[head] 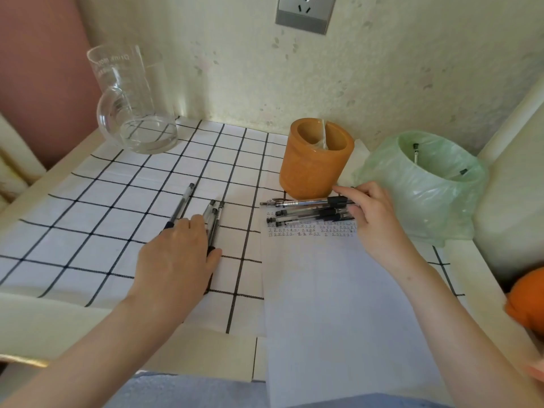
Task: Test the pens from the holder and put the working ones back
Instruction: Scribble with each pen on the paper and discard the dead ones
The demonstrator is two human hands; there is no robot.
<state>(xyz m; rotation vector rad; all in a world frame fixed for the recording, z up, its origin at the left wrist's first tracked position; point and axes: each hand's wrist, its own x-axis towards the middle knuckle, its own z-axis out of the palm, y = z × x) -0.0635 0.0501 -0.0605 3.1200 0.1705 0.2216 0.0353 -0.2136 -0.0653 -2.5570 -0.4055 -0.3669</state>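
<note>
- Pens (309, 214) in two lots on the tabletop (44, 325), the largest thing in view, spread with a checked cloth (117, 184).
- Sheet of paper (338, 304) over the cloth's right side, with rows of small test marks near its far edge.
- Bin (426, 195) lined with a green bag at far right, just beyond the right hand (371, 219); two dark pen ends (415, 147) poking up inside, probably rejects.
- Glass jug (132, 113) at far left, well apart from everything in play.
- Holder (312, 169), orange and round, upright at the paper's far edge, just beyond the right lot (294, 222); only something pale and thin inside, too unclear to name.
- Left hand (176, 260) palm down, fingers straight and relaxed, resting on the near ends of the left lot (216, 219); gripping nothing.
- Right hand with fingers bent over the right ends of the right lot, forefinger stretched along the topmost pen; thumb hidden, so cannot tell whether clasping or merely pressing.
- Right lot: four or so pens, long axes running left to right across the top of the paper, between the right hand and the holder; by far the nearer to that hand, so a short lift up and back likely enough.
- Left lot: three or so pens side by side, pointing away from the person, a single pen (182, 201) just to their left, tilted much the same way; well apart from the holder, within reach of the left hand only.
</note>
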